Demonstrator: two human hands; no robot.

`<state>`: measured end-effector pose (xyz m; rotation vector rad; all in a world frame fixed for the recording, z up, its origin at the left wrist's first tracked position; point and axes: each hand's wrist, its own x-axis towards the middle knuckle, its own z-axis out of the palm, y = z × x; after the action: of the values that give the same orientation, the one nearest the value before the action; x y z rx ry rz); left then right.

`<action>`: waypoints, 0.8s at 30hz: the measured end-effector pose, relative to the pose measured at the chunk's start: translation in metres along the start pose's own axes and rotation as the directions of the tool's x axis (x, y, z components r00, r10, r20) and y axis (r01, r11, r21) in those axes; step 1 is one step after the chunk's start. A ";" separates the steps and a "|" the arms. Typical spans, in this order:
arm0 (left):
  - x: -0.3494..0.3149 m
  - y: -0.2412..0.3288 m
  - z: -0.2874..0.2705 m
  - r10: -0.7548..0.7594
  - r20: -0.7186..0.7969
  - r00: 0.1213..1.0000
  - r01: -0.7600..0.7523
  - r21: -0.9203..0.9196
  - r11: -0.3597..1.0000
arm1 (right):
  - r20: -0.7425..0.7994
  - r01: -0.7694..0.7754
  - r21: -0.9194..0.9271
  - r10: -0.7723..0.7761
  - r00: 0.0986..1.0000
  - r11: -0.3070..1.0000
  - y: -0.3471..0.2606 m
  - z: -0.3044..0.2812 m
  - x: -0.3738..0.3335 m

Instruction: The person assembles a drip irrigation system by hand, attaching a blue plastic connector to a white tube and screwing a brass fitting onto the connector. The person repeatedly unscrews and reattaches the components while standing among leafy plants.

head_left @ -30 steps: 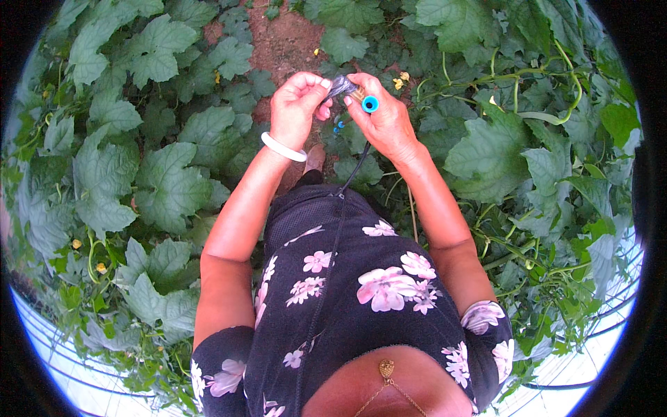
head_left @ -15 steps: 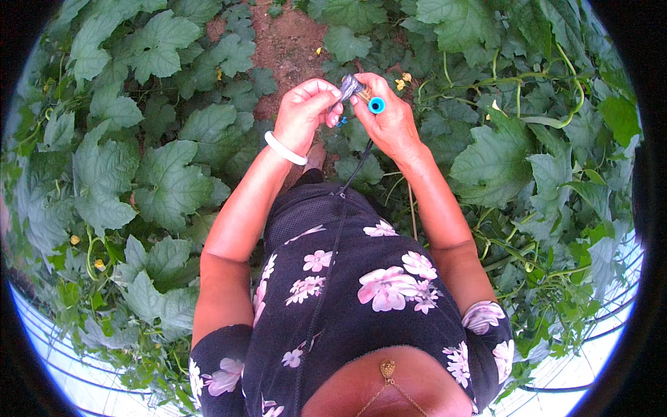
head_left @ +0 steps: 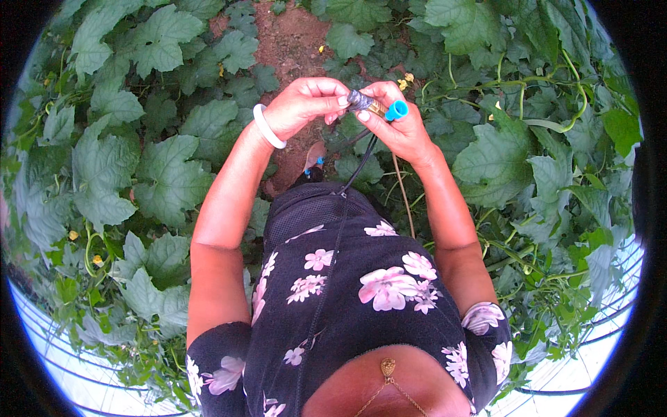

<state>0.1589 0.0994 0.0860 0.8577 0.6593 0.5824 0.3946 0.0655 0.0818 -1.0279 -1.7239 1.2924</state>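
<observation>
Both my hands meet in front of my waist at a short tube-like piece [head_left: 376, 106]. It has a brass-coloured middle, a blue flared open end [head_left: 397, 110] and a dark grey wrapping [head_left: 360, 101] at its other end. My right hand [head_left: 403, 132] holds it between thumb and fingers, with the blue end pointing right. The fingertips of my left hand [head_left: 306, 108] are pinched at the grey wrapped end. A black cord [head_left: 363, 161] runs from near the hands down to my waist; where it joins is hidden behind my fingers.
Broad-leaved vines [head_left: 167, 174] grow thickly on both sides. Yellow flowers [head_left: 408, 78] and curling stems [head_left: 549, 121] show among them. A strip of reddish soil [head_left: 288, 42] runs ahead between the plants. My shoe [head_left: 315, 156] stands below my hands, and a thin brown stalk [head_left: 404, 194] leans by my right forearm.
My hands have come slightly down and the piece has turned, so its blue end points more to the right. My left wrist has shifted left and up; the shoe is now more visible.
</observation>
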 end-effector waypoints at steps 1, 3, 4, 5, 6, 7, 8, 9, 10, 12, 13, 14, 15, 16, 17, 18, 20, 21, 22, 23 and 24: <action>-0.001 -0.001 -0.003 0.012 0.032 0.999 -0.012 0.013 1.000 | 0.046 -0.061 0.060 0.058 0.997 0.996 -0.008 -0.002 -0.001; -0.003 0.004 -0.003 0.009 0.071 0.997 -0.011 0.018 1.000 | 0.099 -0.125 0.109 0.114 0.988 0.986 -0.012 -0.006 -0.001; -0.003 0.005 -0.005 0.024 0.072 0.997 -0.027 0.037 0.999 | 0.108 -0.127 0.102 0.116 0.987 0.987 -0.010 -0.007 -0.001; -0.003 0.005 -0.006 0.039 0.073 0.997 -0.043 0.055 0.998 | 0.118 -0.131 0.096 0.119 0.986 0.987 -0.010 -0.008 -0.002; -0.002 0.006 -0.007 0.053 0.073 0.996 -0.058 0.073 0.996 | 0.122 -0.138 0.085 0.128 0.984 0.987 -0.010 -0.010 -0.002; -0.001 0.005 -0.006 0.073 0.072 0.995 -0.079 0.087 0.993 | 0.126 -0.146 0.075 0.136 0.983 0.986 -0.011 -0.011 -0.002; 0.000 0.004 -0.006 0.094 0.072 0.993 -0.101 0.102 0.990 | 0.129 -0.153 0.064 0.144 0.981 0.986 -0.012 -0.012 -0.002; 0.001 0.004 -0.005 0.114 0.071 0.991 -0.122 0.117 0.986 | 0.091 -0.096 0.038 0.092 0.992 0.995 -0.011 -0.011 -0.003; 0.003 0.005 -0.005 0.195 0.078 0.978 -0.209 0.271 0.940 | 0.056 -0.040 0.009 0.039 0.998 0.999 -0.008 -0.008 -0.003; 0.005 0.011 -0.003 0.346 0.129 0.929 -0.358 0.546 0.757 | 0.028 0.002 -0.029 -0.001 1.000 1.000 -0.009 -0.009 -0.003; 0.006 0.016 -0.002 0.387 0.152 0.910 -0.390 0.633 0.669 | 0.033 -0.011 -0.037 0.012 0.999 0.999 -0.012 -0.013 -0.003; 0.006 0.023 0.000 0.425 0.179 0.887 -0.416 0.710 0.569 | 0.040 -0.023 -0.045 0.025 0.999 0.999 -0.015 -0.016 -0.002; 0.006 0.029 0.001 0.459 0.211 0.863 -0.433 0.776 0.459 | 0.046 -0.039 -0.049 0.041 0.998 0.998 -0.018 -0.017 -0.002; 0.007 0.032 0.003 0.501 0.219 0.837 -0.452 0.793 0.408 | 0.051 -0.055 -0.052 0.058 0.997 0.997 -0.020 -0.018 -0.001; 0.007 0.035 0.006 0.541 0.230 0.809 -0.468 0.810 0.355 | 0.056 -0.070 -0.055 0.073 0.996 0.996 -0.023 -0.018 0.001; 0.008 0.038 0.008 0.579 0.243 0.778 -0.480 0.824 0.299 | 0.063 -0.040 -0.072 0.044 0.997 0.997 -0.029 -0.019 0.003; 0.009 0.041 0.012 0.655 0.267 0.707 -0.470 0.870 0.153 | 0.077 0.019 -0.106 -0.011 0.997 0.994 -0.038 -0.021 0.005; 0.010 0.042 0.013 0.682 0.272 0.679 -0.446 0.891 0.089 | 0.067 0.030 -0.131 -0.021 0.998 0.991 -0.037 -0.021 0.006; 0.010 0.043 0.014 0.708 0.279 0.649 -0.418 0.908 0.025 | 0.057 0.041 -0.156 -0.032 0.998 0.987 -0.036 -0.021 0.006; 0.009 0.041 0.008 0.689 0.306 0.657 -0.430 0.903 0.010 | 0.050 0.050 -0.181 -0.041 0.998 0.982 -0.036 -0.021 0.005; 0.007 0.037 0.007 0.637 0.172 0.752 -0.428 0.862 0.271 | 0.030 0.002 -0.161 0.002 1.000 0.987 -0.035 -0.024 0.005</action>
<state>0.1617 0.1201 0.1177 2.1108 0.8703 0.9937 0.4080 0.0727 0.1210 -1.1050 -1.8758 1.1884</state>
